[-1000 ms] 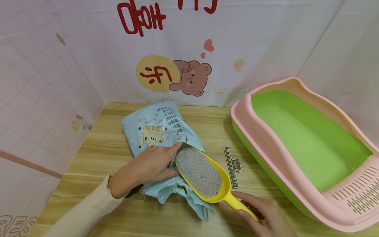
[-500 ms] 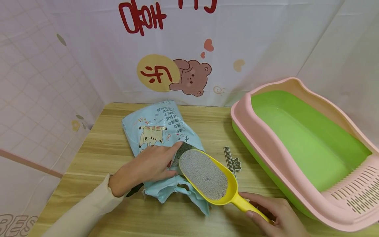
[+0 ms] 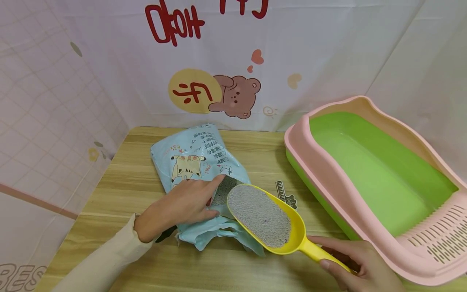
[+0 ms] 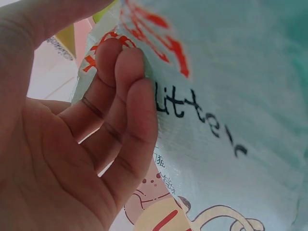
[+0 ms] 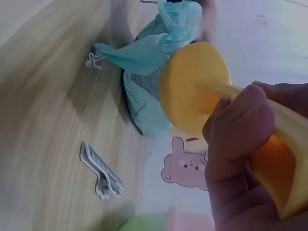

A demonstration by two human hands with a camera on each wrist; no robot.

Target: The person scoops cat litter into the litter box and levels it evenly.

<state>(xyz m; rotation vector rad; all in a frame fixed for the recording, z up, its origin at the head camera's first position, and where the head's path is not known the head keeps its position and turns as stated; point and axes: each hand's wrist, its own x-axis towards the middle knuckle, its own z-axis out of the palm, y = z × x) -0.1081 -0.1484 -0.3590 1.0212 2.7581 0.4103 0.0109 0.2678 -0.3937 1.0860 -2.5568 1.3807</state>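
Note:
My right hand [image 3: 363,261] grips the handle of a yellow scoop [image 3: 300,237], heaped with grey granular litter [image 3: 260,217]. The scoop hangs tilted just outside the mouth of a light blue plastic litter bag [image 3: 198,142], its tip overlapping the opening in the head view. With curled fingers, my left hand [image 3: 184,207] holds the bag's torn edge, and more grey litter shows inside. In the left wrist view the fingers [image 4: 142,108] lie against the bag [image 4: 231,120], printed "litter". The right wrist view shows the underside of the scoop [image 5: 192,91] and the fingers around its handle.
A bag clip [image 3: 287,196] lies on the wooden table [image 3: 120,182], partly behind the scoop. To the right stands a green litter box [image 3: 365,162] with a raised pink rim [image 3: 328,170]. A printed cloth [image 3: 310,52] hangs behind the table.
My right hand has drawn the loaded scoop back to the right, away from the bag's mouth, uncovering more of the litter inside. The left hand stays on the bag.

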